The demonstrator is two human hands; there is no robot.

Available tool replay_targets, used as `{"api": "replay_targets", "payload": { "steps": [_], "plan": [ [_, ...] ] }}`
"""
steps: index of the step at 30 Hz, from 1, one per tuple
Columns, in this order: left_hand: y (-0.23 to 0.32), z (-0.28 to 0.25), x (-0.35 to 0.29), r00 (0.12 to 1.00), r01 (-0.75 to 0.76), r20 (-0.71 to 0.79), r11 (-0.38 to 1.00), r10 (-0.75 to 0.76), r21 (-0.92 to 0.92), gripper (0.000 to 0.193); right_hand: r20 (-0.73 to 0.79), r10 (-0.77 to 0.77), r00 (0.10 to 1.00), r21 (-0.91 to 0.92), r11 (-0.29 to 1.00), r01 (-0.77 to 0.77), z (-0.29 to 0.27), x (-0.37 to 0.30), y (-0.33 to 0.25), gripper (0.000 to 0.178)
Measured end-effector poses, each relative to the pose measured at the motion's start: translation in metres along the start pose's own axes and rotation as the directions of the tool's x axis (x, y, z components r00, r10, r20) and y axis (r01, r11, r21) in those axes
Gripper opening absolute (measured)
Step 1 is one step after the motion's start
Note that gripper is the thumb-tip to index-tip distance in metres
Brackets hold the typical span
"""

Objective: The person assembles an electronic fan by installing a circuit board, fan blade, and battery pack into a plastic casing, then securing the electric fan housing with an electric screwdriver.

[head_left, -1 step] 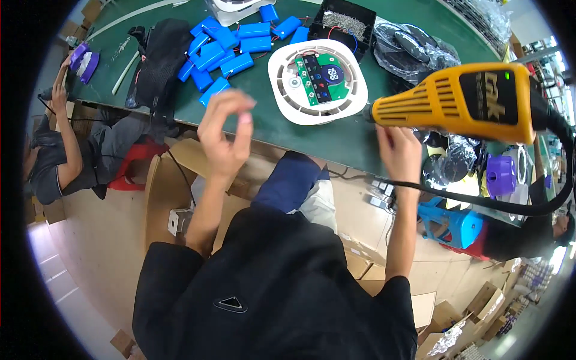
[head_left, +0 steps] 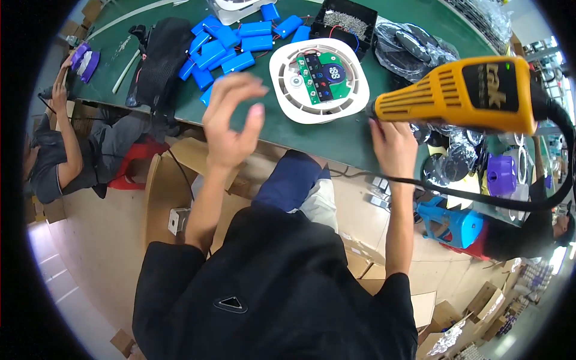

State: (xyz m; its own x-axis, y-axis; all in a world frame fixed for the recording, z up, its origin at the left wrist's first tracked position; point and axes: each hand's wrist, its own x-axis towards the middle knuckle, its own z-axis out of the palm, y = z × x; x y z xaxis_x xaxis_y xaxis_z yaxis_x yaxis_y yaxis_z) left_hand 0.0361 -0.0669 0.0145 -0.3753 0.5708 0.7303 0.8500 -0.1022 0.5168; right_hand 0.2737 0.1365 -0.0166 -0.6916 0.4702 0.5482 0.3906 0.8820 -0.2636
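Note:
My left hand [head_left: 231,123] is raised near the table's front edge, open, with thumb and fingers apart and nothing visible in it. To its right on the table lies a white, rounded-square housing [head_left: 289,109], with a green circuit board [head_left: 342,89] and a small display inside. A yellow electric screwdriver [head_left: 420,96] reaches in from the right, its dark nose just right of the housing. My right hand [head_left: 395,144] is at that nose, fingers drawn together and partly covered by the tool's body. What they pinch cannot be made out.
Several blue battery packs [head_left: 257,43] are heaped at the back left. Behind the housing stands a black box of screws [head_left: 345,24]. Plastic-wrapped black parts [head_left: 414,48] lie right of it. A thick black cable [head_left: 480,201] loops from the screwdriver. Another person [head_left: 60,144] works at the left.
My left hand has moved slightly right and its fingers have spread. My right hand has shifted a little left and up toward the screwdriver's nose. The screwdriver and housing have barely moved.

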Motion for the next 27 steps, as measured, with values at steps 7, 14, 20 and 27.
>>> {"api": "replay_targets", "payload": {
  "steps": [7,14,20,27],
  "plan": [
    [-0.011,0.031,0.034,0.908,-0.072,0.414,0.997,0.064,0.004,0.06,0.142,0.141,0.98,0.668,0.717,-0.2,-0.026,0.031,0.006,0.062],
    [0.01,0.017,0.017,0.933,-0.003,0.359,0.993,-0.039,0.118,0.055,-0.167,0.251,0.953,0.876,0.482,0.026,-0.023,0.108,-0.065,0.067],
    [0.002,0.016,0.018,0.975,-0.036,0.221,0.961,-0.027,0.276,0.051,-0.336,0.223,0.915,0.942,0.093,0.323,-0.028,0.167,-0.046,0.032],
    [0.024,0.035,0.038,0.967,0.009,0.252,0.99,-0.044,0.139,0.052,0.079,-0.126,0.989,0.995,-0.049,-0.086,-0.042,0.2,-0.019,0.026]
  ]
}}
